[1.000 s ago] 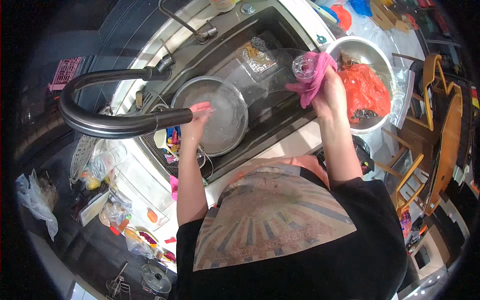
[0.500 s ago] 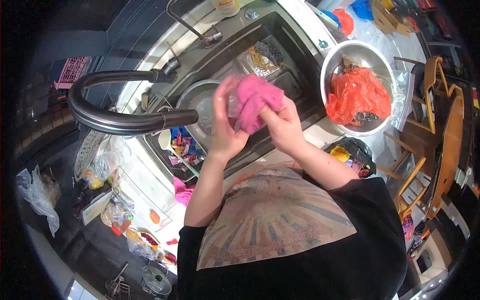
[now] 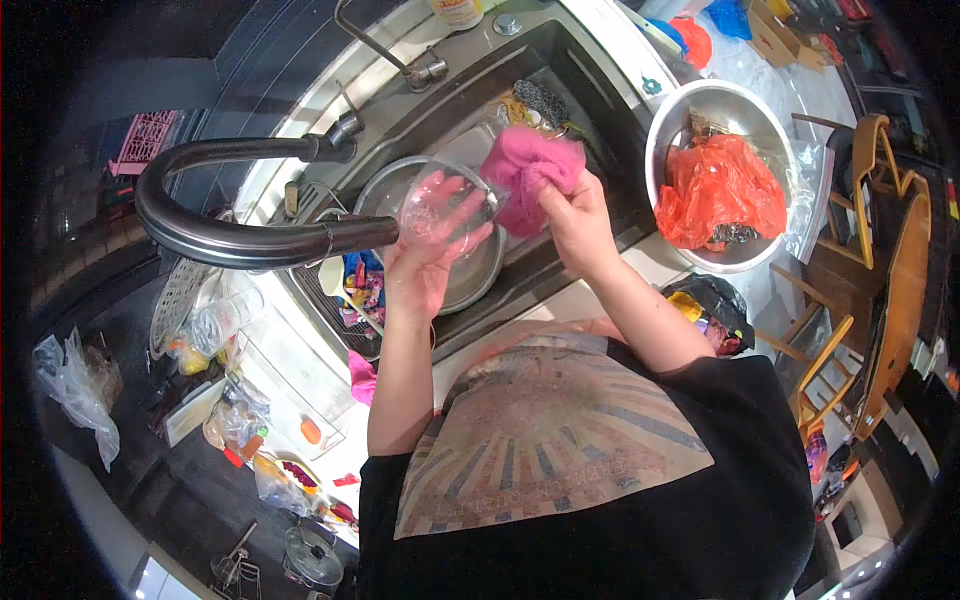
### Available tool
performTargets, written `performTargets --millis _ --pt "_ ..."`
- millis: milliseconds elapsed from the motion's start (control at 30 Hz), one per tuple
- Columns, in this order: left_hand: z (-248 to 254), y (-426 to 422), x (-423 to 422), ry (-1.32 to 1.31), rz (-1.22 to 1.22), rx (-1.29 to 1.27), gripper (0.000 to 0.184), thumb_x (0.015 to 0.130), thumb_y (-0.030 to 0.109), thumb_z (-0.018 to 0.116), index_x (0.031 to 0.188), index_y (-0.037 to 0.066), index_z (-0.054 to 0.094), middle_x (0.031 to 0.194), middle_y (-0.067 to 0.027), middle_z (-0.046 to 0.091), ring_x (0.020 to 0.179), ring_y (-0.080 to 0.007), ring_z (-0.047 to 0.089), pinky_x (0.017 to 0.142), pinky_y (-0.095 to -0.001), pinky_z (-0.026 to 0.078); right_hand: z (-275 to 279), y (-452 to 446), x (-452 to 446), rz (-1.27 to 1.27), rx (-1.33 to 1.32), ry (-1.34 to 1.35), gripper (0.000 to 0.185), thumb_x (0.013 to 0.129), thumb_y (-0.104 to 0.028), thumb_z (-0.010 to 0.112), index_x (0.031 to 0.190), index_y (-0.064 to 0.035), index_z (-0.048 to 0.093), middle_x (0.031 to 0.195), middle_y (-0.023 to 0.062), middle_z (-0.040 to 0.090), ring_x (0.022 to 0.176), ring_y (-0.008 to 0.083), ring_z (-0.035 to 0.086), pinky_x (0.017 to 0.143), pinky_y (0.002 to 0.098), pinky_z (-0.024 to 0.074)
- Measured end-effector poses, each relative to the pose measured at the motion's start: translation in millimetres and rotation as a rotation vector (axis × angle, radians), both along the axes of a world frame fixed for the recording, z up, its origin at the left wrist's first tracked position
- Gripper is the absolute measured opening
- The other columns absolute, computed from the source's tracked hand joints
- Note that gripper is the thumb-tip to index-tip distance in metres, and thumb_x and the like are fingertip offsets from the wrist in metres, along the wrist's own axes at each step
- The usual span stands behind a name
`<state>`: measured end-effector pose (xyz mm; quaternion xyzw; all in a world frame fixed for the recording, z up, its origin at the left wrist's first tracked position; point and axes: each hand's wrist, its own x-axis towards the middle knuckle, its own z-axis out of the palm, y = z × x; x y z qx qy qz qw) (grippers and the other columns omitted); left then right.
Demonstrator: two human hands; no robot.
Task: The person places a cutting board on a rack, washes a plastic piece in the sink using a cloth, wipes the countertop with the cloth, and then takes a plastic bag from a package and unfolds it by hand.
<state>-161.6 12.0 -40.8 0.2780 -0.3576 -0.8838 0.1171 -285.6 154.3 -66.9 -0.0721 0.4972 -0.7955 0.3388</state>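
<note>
Over the sink, my left hand [image 3: 425,265] supports a clear bowl [image 3: 455,198], its fingers visible through the see-through wall. Whether the bowl is glass or plastic I cannot tell. My right hand [image 3: 583,228] grips a bunched pink cloth [image 3: 530,180], thumb on top, right beside the bowl. Below my left hand, a round metal basin [image 3: 485,285] stands in the dark sink [image 3: 600,75]. A dark scouring pad [image 3: 540,102] lies at the sink's far end.
A large curved faucet [image 3: 240,245] reaches in from the left, close to my left hand. Right of the sink stands a steel bowl [image 3: 665,115] with a red plastic bag [image 3: 722,190]. A drying rack [image 3: 365,345] with colourful packets and a pale-handled spoon sits at lower left.
My hands have moved apart. The left one has turned and shifted left with the clear bowl, now plainly visible; the pink cloth has moved slightly right in my right hand.
</note>
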Motion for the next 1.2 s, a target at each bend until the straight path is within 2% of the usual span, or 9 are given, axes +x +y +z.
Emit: performTargets --millis 133,167,233,333,433,900,967,1133,1200 --pt "-11.3 -15.2 11.1 0.079 -0.033 0.203 0.077 0.070 -0.007 0.050 0.145 0.000 0.033 0.143 -0.0207 0.043 0.134 -0.0355 0.043 0.102 -0.0540 0.046 -9.8 -17.7 2.7 0.200 -0.019 0.224 0.021 0.091 -0.013 0.063 0.109 -0.0035 0.060 0.102 0.0028 0.062 0.095 0.0134 0.059 0.083 0.0286 0.0470" --pt "-15.2 -16.8 13.1 0.080 -0.039 0.205 0.077 0.070 -0.007 0.050 0.145 0.000 0.033 0.143 -0.0207 0.043 0.134 -0.0355 0.043 0.102 -0.0540 0.046 -17.7 -21.6 -5.4 0.354 0.296 0.770 0.028 0.086 -0.023 0.066 0.108 -0.0056 0.064 0.109 0.0122 0.064 0.110 0.0272 0.058 0.101 0.0409 0.0376" --pt "-23.0 -20.9 20.1 -0.135 0.044 -0.034 0.073 0.069 -0.008 0.049 0.141 -0.003 0.037 0.138 -0.0202 0.047 0.127 -0.0352 0.051 0.096 -0.0492 0.052 -26.2 -44.9 4.7 0.159 0.293 1.235 0.038 0.080 -0.033 0.067 0.108 -0.0074 0.065 0.116 0.0142 0.059 0.115 0.0320 0.052 0.105 0.0479 0.0281" --pt "-33.9 -36.9 37.2 -0.372 -0.057 -0.173 0.069 0.066 -0.005 0.048 0.134 -0.009 0.040 0.125 -0.0210 0.056 0.115 -0.0366 0.059 0.095 -0.0554 0.052 -15.2 -66.6 2.1 0.187 0.099 1.279 0.033 0.081 -0.029 0.067 0.110 -0.0117 0.062 0.116 0.0136 0.057 0.122 0.0323 0.048 0.104 0.0530 0.0263" --pt "-10.9 -30.5 33.8 -0.220 -0.060 -0.119 0.065 0.064 -0.009 0.045 0.129 -0.015 0.040 0.124 -0.0237 0.056 0.112 -0.0374 0.060 0.095 -0.0557 0.052 -27.5 -86.7 -2.5 0.433 0.094 1.295 0.035 0.081 -0.033 0.066 0.108 -0.0107 0.062 0.115 0.0120 0.057 0.118 0.0297 0.050 0.101 0.0485 0.0311" --pt "-8.6 -18.4 56.0 -0.101 -0.004 0.002 0.071 0.064 -0.008 0.043 0.135 -0.008 0.036 0.132 -0.0276 0.048 0.121 -0.0466 0.053 0.102 -0.0559 0.048 -109.5 -84.2 -6.4 0.508 -0.018 1.074 0.018 0.087 -0.023 0.063 0.094 -0.0066 0.064 0.088 0.0101 0.063 0.087 0.0309 0.059 0.087 0.0424 0.0435" --pt "-1.2 -20.3 62.2 -0.066 -0.030 -0.002 0.074 0.061 -0.007 0.043 0.134 -0.009 0.036 0.132 -0.0288 0.048 0.122 -0.0499 0.050 0.102 -0.0569 0.047 -113.3 -71.7 -22.0 0.609 0.233 0.689 0.025 0.088 -0.027 0.062 0.092 -0.0030 0.067 0.089 0.0162 0.068 0.085 0.0323 0.065 0.075 0.0386 0.0486" --pt "1.3 -22.6 84.7 -0.009 0.110 0.090 0.084 0.055 -0.006 0.044 0.138 -0.008 0.033 0.130 -0.0304 0.048 0.122 -0.0579 0.045 0.104 -0.0571 0.045 -143.2 -57.0 -29.3 0.553 0.280 0.340 0.038 0.097 -0.035 0.058 0.097 0.0015 0.067 0.080 0.0032 0.064 0.077 0.0094 0.054 0.071 0.0297 0.0470" --pt "1.0 -27.9 94.1 0.027 0.160 0.142 0.086 0.054 -0.006 0.045 0.139 -0.005 0.035 0.130 -0.0294 0.049 0.122 -0.0581 0.045 0.104 -0.0565 0.045 -155.6 -48.3 -27.7 0.529 0.265 0.249 0.037 0.097 -0.035 0.058 0.096 0.0010 0.067 0.079 0.0024 0.063 0.076 0.0085 0.053 0.070 0.0284 0.0466"
